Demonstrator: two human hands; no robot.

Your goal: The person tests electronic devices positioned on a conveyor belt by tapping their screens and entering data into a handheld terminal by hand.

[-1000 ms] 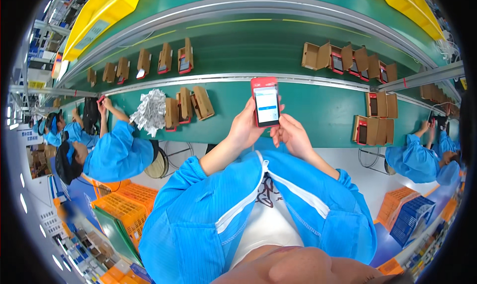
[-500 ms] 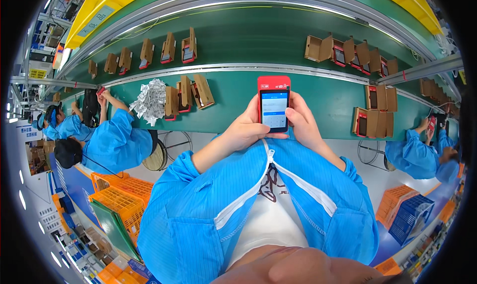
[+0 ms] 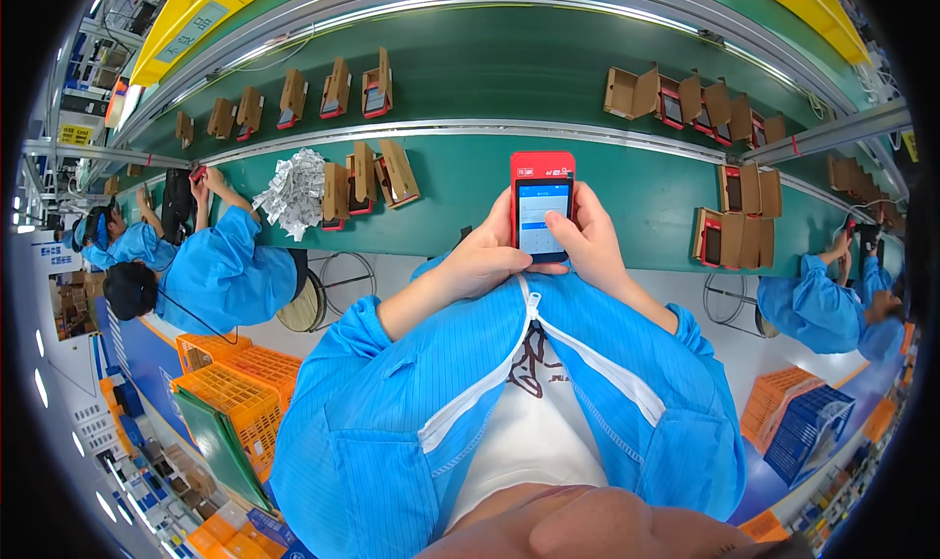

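Note:
I hold a red hand-held terminal [image 3: 541, 202] with a lit blue-and-white screen upright in front of my chest, over the near edge of the green bench [image 3: 646, 192]. My left hand [image 3: 487, 256] grips its left side and lower end. My right hand [image 3: 590, 241] holds the right side, with its thumb laid across the lower part of the screen. Both blue sleeves come up from below.
Open brown cardboard boxes [image 3: 392, 172] with red devices inside stand on the bench and on the green conveyor belt [image 3: 490, 69] behind. A pile of white paper slips [image 3: 294, 192] lies at left. Co-workers in blue sit at left [image 3: 211, 270] and right [image 3: 822, 300]. Orange crates [image 3: 235, 383] stand at lower left.
The terminal has come nearer and a little to the right, toward my chest. My right hand closed onto its right side and the thumb went onto the screen.

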